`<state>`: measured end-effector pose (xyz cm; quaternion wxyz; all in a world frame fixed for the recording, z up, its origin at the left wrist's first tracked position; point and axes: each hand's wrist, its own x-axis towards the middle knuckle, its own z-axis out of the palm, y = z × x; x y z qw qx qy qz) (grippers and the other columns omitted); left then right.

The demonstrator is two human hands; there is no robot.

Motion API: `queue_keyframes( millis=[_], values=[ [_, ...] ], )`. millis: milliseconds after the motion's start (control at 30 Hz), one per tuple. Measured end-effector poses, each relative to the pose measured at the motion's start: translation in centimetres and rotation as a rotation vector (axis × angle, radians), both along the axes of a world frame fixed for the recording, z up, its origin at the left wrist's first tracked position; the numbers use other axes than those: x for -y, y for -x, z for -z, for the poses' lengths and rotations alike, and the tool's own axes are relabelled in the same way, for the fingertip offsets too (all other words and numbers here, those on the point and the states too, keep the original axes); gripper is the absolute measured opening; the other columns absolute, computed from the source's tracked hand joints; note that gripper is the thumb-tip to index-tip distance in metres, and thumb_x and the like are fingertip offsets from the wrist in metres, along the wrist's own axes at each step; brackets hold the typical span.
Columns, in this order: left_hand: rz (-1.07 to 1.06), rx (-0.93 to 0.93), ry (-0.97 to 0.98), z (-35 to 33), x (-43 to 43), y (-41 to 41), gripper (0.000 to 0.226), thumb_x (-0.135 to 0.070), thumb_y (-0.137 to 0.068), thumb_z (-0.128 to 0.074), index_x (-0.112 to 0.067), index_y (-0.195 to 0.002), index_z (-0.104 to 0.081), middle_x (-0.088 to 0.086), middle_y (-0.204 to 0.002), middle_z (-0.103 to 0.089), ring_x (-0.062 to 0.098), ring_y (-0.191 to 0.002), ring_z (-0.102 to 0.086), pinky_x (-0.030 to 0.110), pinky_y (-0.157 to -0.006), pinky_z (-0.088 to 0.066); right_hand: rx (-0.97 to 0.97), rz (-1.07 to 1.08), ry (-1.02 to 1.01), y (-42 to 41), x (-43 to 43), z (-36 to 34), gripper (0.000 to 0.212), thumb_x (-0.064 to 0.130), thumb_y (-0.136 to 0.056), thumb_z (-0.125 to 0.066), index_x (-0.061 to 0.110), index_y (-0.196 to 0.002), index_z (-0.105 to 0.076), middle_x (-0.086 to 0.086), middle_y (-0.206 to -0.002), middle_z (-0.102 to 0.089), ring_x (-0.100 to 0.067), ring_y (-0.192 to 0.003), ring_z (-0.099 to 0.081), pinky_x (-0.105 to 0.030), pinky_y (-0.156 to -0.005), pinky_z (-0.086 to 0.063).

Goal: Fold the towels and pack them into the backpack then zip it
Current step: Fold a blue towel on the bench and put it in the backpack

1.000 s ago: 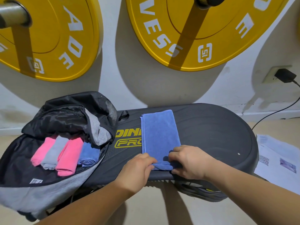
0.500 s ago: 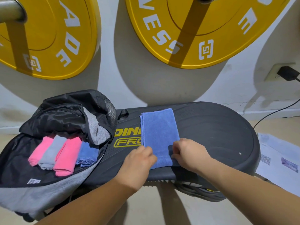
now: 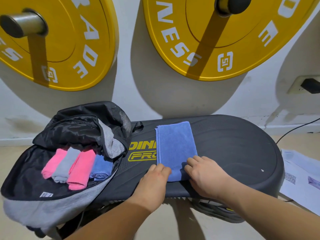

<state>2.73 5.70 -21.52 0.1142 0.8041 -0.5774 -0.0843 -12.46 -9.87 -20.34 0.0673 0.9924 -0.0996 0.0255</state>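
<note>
A blue towel [image 3: 174, 144], folded into a long strip, lies on the black oval platform [image 3: 233, 149]. My left hand [image 3: 154, 181] grips its near left corner with curled fingers. My right hand [image 3: 206, 172] grips the near right corner, where the cloth is turned up. At the left lies the open black and grey backpack [image 3: 34, 205]. Inside it sit several rolled towels side by side: a pink towel [image 3: 52, 163], a grey towel [image 3: 63, 167], a second pink towel [image 3: 81, 172] and a blue rolled towel [image 3: 101, 168].
Two yellow weight plates [image 3: 216, 37] hang on the wall behind the platform. Printed papers [image 3: 299, 179] lie on the floor at the right. A black charger [image 3: 310, 85] sits in a wall socket, its cable running down to the floor.
Both hands have slid a little away from me along the towel's near end, rolling that end up. The towel and backpack have otherwise stayed in place.
</note>
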Motion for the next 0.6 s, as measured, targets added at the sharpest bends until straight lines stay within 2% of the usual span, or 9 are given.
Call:
queue_keyframes(
  millis=[100,167,233,300,367,433,500,600],
  values=[
    [-0.117,-0.211,-0.034,-0.4,0.7,-0.9,0.034,-0.006,-0.09,-0.052,-0.031,-0.113,-0.057,-0.007,-0.114,-0.06,0.018,-0.105,-0.054,0.033,-0.09,-0.049,0.074,0.088,-0.153,-0.3,0.0,-0.6,0.012,0.031,-0.073,-0.06,0.019,-0.072,-0.055,0.002,-0.083,-0.044,-0.022,-0.074,-0.044,-0.031,-0.063,-0.03],
    [-0.218,-0.476,-0.034,-0.8,0.8,-1.8,0.022,-0.013,-0.09,-0.057,-0.032,-0.099,-0.062,-0.007,-0.102,-0.066,0.016,-0.094,-0.061,0.032,-0.085,-0.054,-0.05,0.237,-0.392,-0.8,0.4,-2.2,0.014,0.034,-0.082,-0.055,0.021,-0.079,-0.056,0.004,-0.09,-0.042,-0.018,-0.085,-0.04,-0.03,-0.07,-0.034],
    [-0.293,-0.696,0.02,-1.2,0.3,-2.5,0.02,-0.01,-0.091,-0.062,-0.029,-0.093,-0.067,-0.003,-0.095,-0.069,0.011,-0.083,-0.062,0.027,-0.081,-0.053,-0.142,0.409,-0.664,-1.1,0.9,-3.1,0.018,0.033,-0.083,-0.057,0.016,-0.082,-0.063,0.003,-0.091,-0.058,-0.019,-0.089,-0.055,-0.033,-0.073,-0.049],
    [-0.382,-0.773,0.057,-0.9,-0.2,-3.1,0.02,-0.007,-0.09,-0.066,-0.027,-0.09,-0.07,0.001,-0.091,-0.068,0.009,-0.074,-0.06,0.021,-0.073,-0.051,-0.111,0.531,-0.837,-0.9,1.6,-2.6,0.015,0.029,-0.084,-0.059,0.018,-0.083,-0.07,0.004,-0.088,-0.069,-0.019,-0.087,-0.064,-0.034,-0.078,-0.056],
    [-0.479,-0.792,0.085,-0.2,-0.6,-3.3,0.015,-0.009,-0.087,-0.071,-0.025,-0.088,-0.07,0.003,-0.088,-0.068,0.011,-0.071,-0.059,0.022,-0.07,-0.05,-0.074,0.554,-0.888,-0.7,1.6,-2.1,0.01,0.023,-0.086,-0.058,0.022,-0.08,-0.067,0.007,-0.085,-0.07,-0.018,-0.085,-0.065,-0.032,-0.077,-0.056],
    [-0.532,-0.74,0.113,0.3,-0.6,-3.4,0.014,-0.015,-0.084,-0.076,-0.026,-0.084,-0.068,0.0,-0.087,-0.065,0.012,-0.071,-0.058,0.024,-0.07,-0.049,-0.1,0.545,-0.816,-0.7,1.4,-1.8,0.007,0.027,-0.088,-0.058,0.024,-0.082,-0.062,0.008,-0.087,-0.068,-0.019,-0.086,-0.064,-0.036,-0.078,-0.056],
    [-0.469,-0.515,0.133,0.3,-0.5,-3.4,0.015,-0.02,-0.083,-0.078,-0.027,-0.083,-0.064,-0.004,-0.09,-0.059,0.012,-0.073,-0.055,0.026,-0.071,-0.049,-0.139,0.507,-0.677,-0.9,0.9,-1.6,0.009,0.033,-0.092,-0.054,0.026,-0.088,-0.056,0.006,-0.093,-0.066,-0.023,-0.089,-0.062,-0.037,-0.077,-0.055],
    [-0.018,-0.044,0.136,-0.4,-0.6,-3.1,0.017,-0.007,-0.083,-0.068,-0.023,-0.088,-0.063,-0.008,-0.094,-0.054,0.017,-0.087,-0.053,0.035,-0.072,-0.051,-0.152,0.413,-0.47,-1.3,0.4,-1.2,0.011,0.031,-0.098,-0.046,0.026,-0.099,-0.055,0.001,-0.099,-0.06,-0.027,-0.091,-0.059,-0.035,-0.07,-0.047]
  ],
)
